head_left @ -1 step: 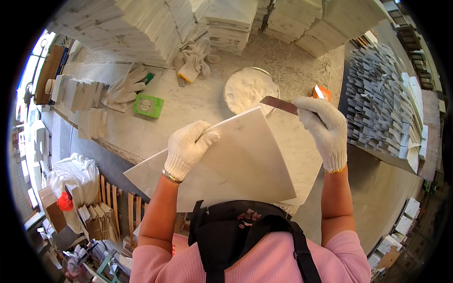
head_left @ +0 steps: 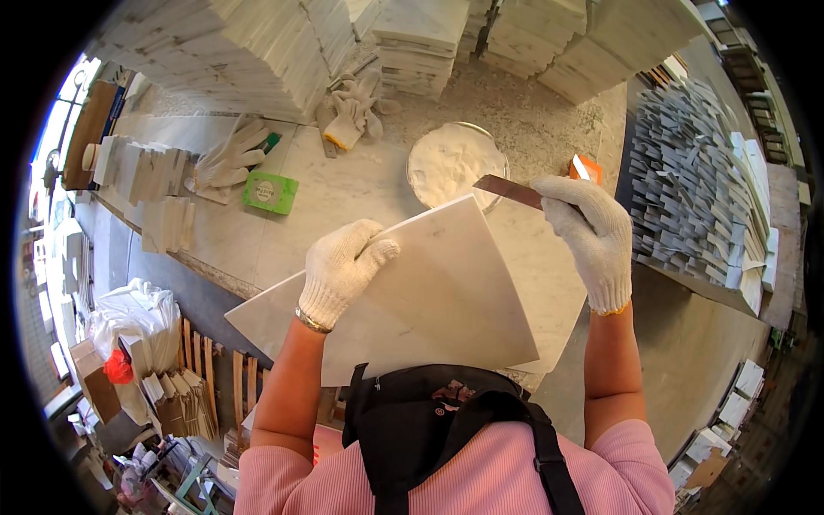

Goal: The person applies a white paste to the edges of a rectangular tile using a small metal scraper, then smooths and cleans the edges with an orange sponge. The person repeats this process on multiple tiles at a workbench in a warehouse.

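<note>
My left hand (head_left: 342, 268), in a white knit glove, grips the upper left edge of a large white marble tile (head_left: 429, 292), thumb on its face. The tile is tilted up in front of me, its far corner close to a round bowl (head_left: 506, 163) filled with white powder or paste. My right hand (head_left: 592, 232), also gloved, pinches a flat brown blade-like strip (head_left: 511, 190) between thumb and fingers. The strip points left, over the near right rim of the bowl and just past the tile's corner.
Tall stacks of marble tiles (head_left: 249, 60) stand at the back. A green box (head_left: 270, 193) and loose gloves (head_left: 232, 154) lie on the left of the worktable (head_left: 343, 184). An orange box (head_left: 587, 168) sits beyond my right hand. Many narrow stone strips (head_left: 695, 180) are piled at right.
</note>
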`<state>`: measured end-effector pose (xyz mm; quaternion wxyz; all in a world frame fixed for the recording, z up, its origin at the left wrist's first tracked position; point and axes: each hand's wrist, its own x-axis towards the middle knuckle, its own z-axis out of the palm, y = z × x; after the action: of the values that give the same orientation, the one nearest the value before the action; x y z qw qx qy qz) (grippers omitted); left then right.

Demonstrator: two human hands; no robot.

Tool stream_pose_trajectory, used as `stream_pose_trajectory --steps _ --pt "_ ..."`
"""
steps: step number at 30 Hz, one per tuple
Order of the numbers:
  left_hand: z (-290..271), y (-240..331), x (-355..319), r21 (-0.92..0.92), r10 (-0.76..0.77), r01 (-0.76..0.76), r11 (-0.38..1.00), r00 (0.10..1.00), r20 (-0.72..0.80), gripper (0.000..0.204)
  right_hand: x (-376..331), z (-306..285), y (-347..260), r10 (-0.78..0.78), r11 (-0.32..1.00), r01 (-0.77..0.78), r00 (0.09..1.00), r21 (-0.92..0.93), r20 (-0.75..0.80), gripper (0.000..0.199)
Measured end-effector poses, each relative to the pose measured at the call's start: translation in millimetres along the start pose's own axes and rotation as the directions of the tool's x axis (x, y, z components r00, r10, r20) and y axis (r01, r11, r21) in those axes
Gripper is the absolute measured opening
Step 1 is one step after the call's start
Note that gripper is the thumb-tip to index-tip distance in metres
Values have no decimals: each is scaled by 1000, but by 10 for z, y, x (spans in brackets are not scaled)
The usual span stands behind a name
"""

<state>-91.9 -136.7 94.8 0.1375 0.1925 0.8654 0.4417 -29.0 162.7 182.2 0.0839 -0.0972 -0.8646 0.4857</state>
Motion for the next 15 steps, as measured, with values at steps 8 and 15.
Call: stream_pose_trajectory --steps 8,15 --pt "-3 25 7 -2 -13 13 1000 1000 8 26 -56 43 -57 107 974 -113 994 197 37 19" --pt "3 4 2 -2 6 -6 1000 1000 -2 29 -102 9 -17 82 995 -84 996 58 42 17"
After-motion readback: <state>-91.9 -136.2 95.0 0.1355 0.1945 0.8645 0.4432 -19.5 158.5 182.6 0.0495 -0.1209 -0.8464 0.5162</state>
